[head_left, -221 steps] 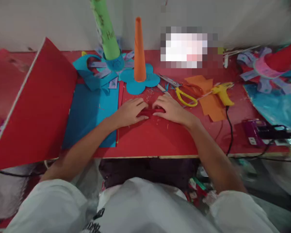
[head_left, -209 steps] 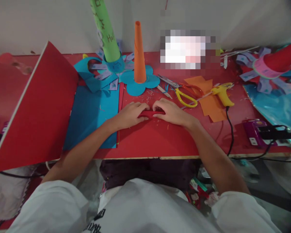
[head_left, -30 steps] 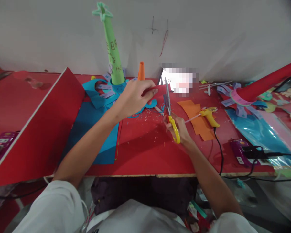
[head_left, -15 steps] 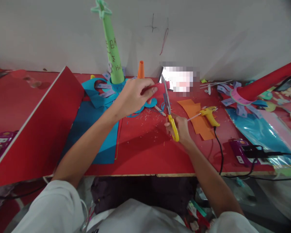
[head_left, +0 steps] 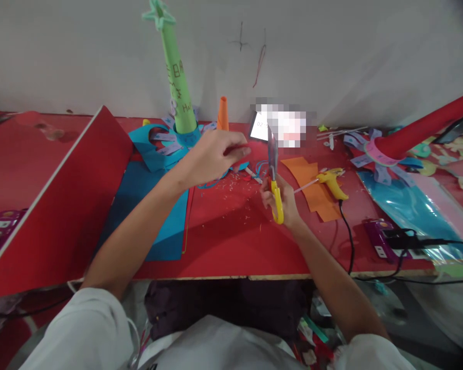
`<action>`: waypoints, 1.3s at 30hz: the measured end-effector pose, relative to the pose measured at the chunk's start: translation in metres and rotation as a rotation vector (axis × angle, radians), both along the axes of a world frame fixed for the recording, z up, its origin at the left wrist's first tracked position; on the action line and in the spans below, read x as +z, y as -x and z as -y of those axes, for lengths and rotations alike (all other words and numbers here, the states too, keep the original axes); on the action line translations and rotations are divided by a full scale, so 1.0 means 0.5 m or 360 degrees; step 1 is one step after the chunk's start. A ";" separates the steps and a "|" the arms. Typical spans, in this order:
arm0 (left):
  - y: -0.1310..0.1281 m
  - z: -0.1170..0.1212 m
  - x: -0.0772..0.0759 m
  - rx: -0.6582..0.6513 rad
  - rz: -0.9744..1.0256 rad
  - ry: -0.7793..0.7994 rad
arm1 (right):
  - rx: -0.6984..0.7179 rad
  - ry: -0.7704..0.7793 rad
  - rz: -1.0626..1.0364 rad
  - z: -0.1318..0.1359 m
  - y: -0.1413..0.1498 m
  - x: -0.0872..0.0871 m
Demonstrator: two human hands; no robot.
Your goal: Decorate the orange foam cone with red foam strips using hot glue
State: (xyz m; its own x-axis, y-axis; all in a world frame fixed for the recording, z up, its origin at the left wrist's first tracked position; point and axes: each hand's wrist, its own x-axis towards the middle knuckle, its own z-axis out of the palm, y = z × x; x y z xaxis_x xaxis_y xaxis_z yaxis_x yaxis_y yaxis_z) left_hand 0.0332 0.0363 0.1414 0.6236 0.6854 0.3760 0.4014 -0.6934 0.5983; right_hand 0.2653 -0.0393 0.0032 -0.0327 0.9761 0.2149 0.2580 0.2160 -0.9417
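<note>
Before you stretched a red desk (head_left: 227, 246). Your right hand (head_left: 288, 203) gripped yellow-handled scissors (head_left: 275, 189); just left of their blades, your left hand (head_left: 216, 155) pinched red paper (head_left: 256, 152). Beyond rose an orange cone (head_left: 223, 114), then a green tube (head_left: 179, 90).

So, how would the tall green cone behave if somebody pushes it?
The green cone would probably tip, being tall and narrow. It is likely light, as it looks like rolled sheet. The star on top may add wobble.
</note>
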 end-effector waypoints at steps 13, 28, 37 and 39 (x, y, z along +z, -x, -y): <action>-0.051 0.011 -0.100 -0.0331 -0.0412 0.0207 | -0.0324 -0.0246 -0.0148 -0.005 0.005 0.012; -0.024 -0.032 -0.067 0.0171 0.0051 0.0209 | -0.0380 -0.0234 -0.0209 -0.022 -0.008 -0.019; -0.029 -0.041 -0.091 0.0024 0.0145 0.0232 | -0.0160 -0.0062 -0.0269 -0.008 0.025 -0.016; -0.039 -0.040 -0.103 0.0047 0.0315 0.0354 | -0.0172 -0.0078 -0.0288 -0.007 0.031 -0.016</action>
State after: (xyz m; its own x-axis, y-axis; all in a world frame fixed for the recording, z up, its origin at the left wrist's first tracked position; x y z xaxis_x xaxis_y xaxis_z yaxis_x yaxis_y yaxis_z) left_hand 0.0526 0.0561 0.0899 0.5320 0.7812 0.3267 0.2800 -0.5264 0.8028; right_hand 0.2497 -0.0357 -0.0050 0.1153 0.9600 0.2551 0.1095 0.2430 -0.9638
